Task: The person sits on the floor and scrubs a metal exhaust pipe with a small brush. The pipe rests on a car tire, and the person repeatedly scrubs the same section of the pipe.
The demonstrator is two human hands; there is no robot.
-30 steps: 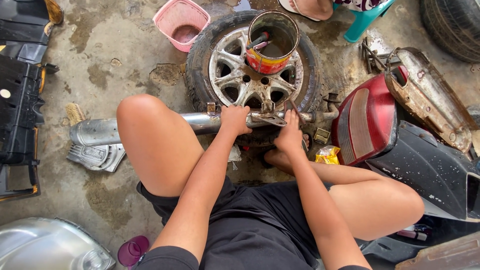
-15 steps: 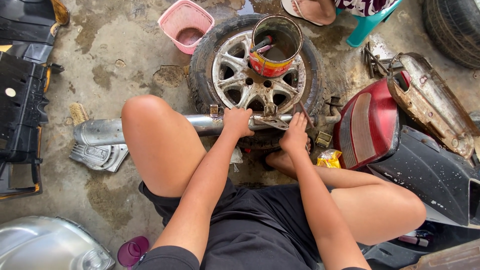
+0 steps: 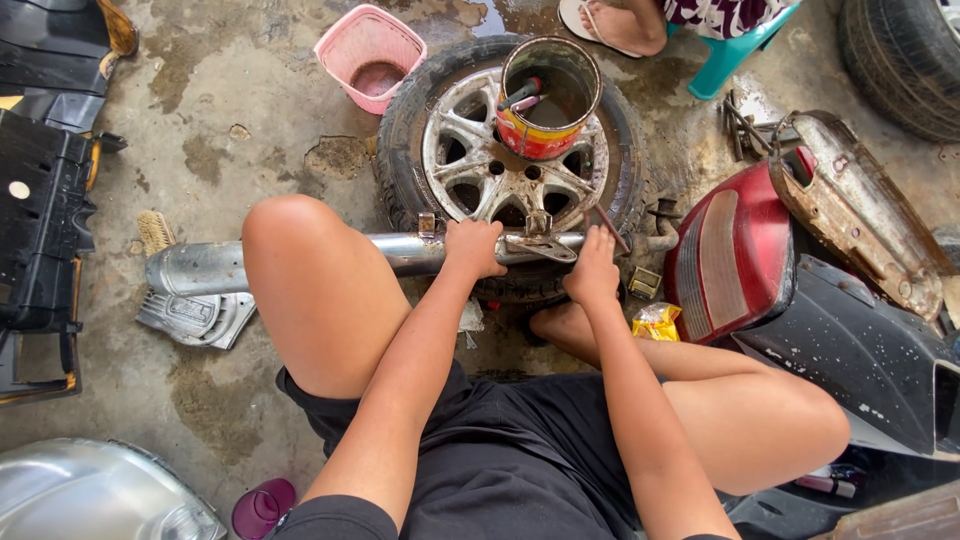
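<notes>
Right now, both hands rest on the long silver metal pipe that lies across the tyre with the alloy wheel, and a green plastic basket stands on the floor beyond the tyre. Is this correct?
Not quite: the plastic basket is pink, not green, as the head view shows. The rest holds: the left hand and right hand rest on the long silver metal pipe, which lies across the tyre with the alloy wheel.
</notes>
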